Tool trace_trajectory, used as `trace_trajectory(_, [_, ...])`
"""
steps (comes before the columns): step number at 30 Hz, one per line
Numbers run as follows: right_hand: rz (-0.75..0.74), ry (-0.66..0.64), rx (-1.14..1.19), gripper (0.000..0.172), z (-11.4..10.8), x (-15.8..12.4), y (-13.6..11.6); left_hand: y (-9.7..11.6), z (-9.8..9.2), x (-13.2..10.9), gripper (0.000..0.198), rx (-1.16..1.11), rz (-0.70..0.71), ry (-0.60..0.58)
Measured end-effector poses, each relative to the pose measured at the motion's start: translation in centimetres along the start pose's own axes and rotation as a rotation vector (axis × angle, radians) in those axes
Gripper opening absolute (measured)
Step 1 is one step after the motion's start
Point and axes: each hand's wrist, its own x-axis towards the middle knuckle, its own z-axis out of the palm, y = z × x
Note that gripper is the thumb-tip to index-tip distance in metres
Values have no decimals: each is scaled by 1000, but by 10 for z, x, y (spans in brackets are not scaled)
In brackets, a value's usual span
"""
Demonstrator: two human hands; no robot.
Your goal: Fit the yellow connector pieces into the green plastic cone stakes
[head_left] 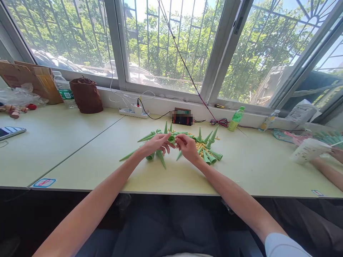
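Note:
My left hand (pixel 157 144) is closed around a green plastic cone (pixel 172 138), whose round open end faces up towards me. At the rim of that cone, the thumb and fingertips of my right hand (pixel 187 145) are pinched together. What they hold, if anything, is too small to make out. More green cones (pixel 210 157) lie and stand on the table around both hands, some on their sides and some point up. Beside my right hand is a heap of small yellow pieces (pixel 200 147), partly hidden by the hand and the cones.
Behind the cones, a dark device (pixel 182 118) sits near a power strip (pixel 131 113) with cables. A green bottle (pixel 236 119) stands at the back right, a brown bag (pixel 85 95) at the back left. At the right edge, another person's arm (pixel 328 171) is near a white container (pixel 308 150).

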Motion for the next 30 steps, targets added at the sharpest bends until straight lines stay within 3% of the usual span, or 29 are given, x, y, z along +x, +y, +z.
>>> trace_trajectory(12, [51, -31, -35, 21, -1, 1, 0, 4, 2, -3, 53, 257, 170, 56])
trace_trajectory(24, [76, -19, -85, 23, -1, 1, 3, -4, 2, -2, 76, 541, 230, 192])
trace_trajectory(30, [82, -17, -86, 25, 0, 1, 3, -7, 2, -2, 90, 545, 242, 232])
